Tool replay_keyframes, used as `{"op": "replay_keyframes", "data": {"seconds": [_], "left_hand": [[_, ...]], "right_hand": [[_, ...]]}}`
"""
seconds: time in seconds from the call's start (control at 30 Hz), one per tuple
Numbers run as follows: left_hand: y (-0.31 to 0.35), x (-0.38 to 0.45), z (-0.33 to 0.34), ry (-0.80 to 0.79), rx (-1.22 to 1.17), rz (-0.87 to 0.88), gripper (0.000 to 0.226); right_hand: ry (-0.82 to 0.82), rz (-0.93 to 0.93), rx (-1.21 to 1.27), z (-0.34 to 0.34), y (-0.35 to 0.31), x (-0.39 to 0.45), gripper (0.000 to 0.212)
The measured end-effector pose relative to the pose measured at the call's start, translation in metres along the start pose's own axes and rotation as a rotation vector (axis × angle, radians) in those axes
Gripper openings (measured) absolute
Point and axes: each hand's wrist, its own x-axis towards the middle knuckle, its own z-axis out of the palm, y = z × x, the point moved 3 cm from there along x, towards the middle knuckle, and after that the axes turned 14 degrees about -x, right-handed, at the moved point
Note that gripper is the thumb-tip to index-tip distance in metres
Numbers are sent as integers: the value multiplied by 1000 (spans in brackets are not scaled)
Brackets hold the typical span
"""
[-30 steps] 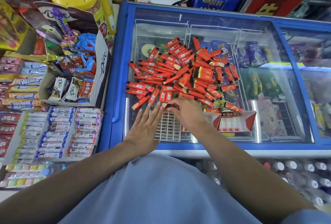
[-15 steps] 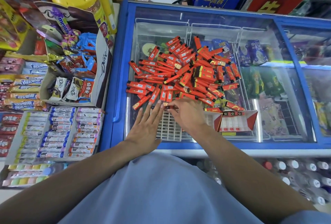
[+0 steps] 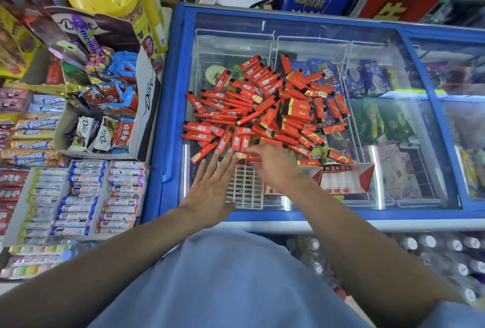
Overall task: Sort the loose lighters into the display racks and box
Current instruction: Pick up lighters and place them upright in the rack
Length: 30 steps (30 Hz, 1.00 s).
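Observation:
A big heap of loose red lighters (image 3: 265, 107) lies on the glass lid of a blue chest freezer (image 3: 170, 107). At its near edge stands a white grid rack (image 3: 245, 190) with empty cells. My left hand (image 3: 212, 186) lies flat with straight fingers along the rack's left side. My right hand (image 3: 273, 163) pinches one red lighter (image 3: 248, 157) held sideways over the rack's far edge. To the right lies a red and white box (image 3: 343, 179), open, with a few lighters along its far edge.
Left of the freezer are candy displays: a Dove carton (image 3: 112, 107) of wrapped sweets and trays of candy rolls (image 3: 78, 199). Ice cream packs show under the glass. Bottled water (image 3: 446, 257) sits below the freezer front. My blue shirt fills the bottom.
My right hand has lifted one lighter off the heap's near edge and holds it sideways above the rack. My left hand stays flat beside the rack.

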Motion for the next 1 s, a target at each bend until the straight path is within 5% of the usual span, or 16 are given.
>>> {"op": "replay_keyframes", "data": {"seconds": [0.17, 0.4, 0.6, 0.83, 1.0], "left_hand": [[9, 15, -14, 69, -121, 39, 94], [38, 62, -41, 42, -194, 28, 88], [52, 90, -39, -40, -168, -31, 88], [61, 101, -31, -44, -224, -82, 85], [59, 99, -35, -23, -272, -110, 85]], "right_hand": [[147, 353, 68, -26, 73, 29, 63], [137, 326, -177, -26, 107, 57, 88], [-192, 214, -59, -22, 136, 83, 139], [-52, 110, -186, 0, 135, 93, 120], [69, 83, 31, 2, 140, 92, 98]]}}
